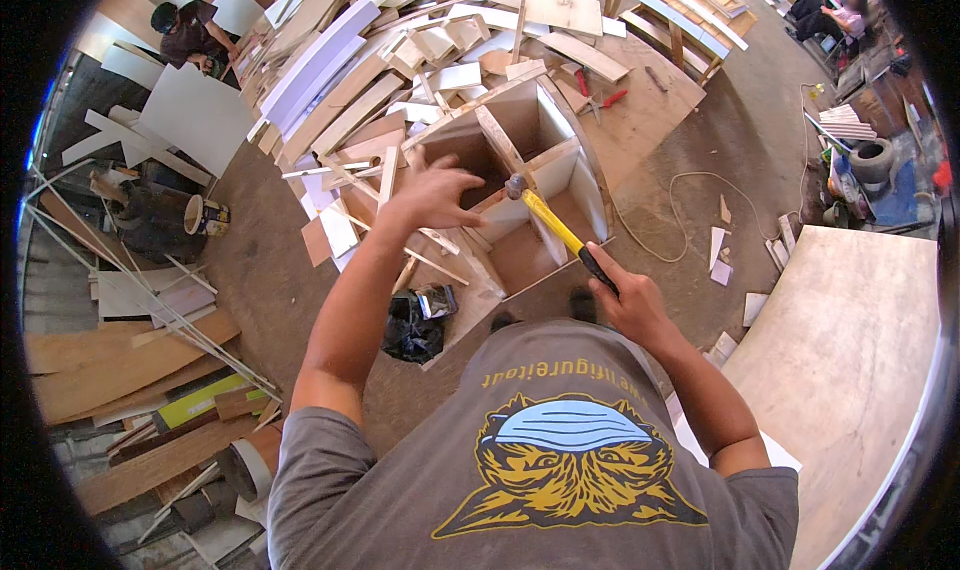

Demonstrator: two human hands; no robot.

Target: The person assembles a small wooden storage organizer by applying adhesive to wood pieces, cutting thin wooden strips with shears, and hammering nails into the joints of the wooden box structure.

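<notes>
A wooden box frame with divided compartments (543, 155) stands in front of me, its inner panels partly white. My left hand (440, 195), slightly blurred, hovers over its left part with fingers apart and nothing held. My right hand (625, 300) grips the black end of a yellow-handled hammer (548, 217). The hammer's head is over the box's middle dividers, close to my left fingers; whether it touches the wood I cannot tell. Below the box's left end lie a black bag (410, 330) and a small container (436, 300).
Scrap boards (360, 40) and red-handled tools (605, 100) lie beyond the box. A co-worker (190, 35) crouches at upper left; another person (840, 25) sits at upper right. A large plywood sheet (840, 370) is at my right, offcuts (130, 370) at my left. A cable (680, 250) crosses the floor.
</notes>
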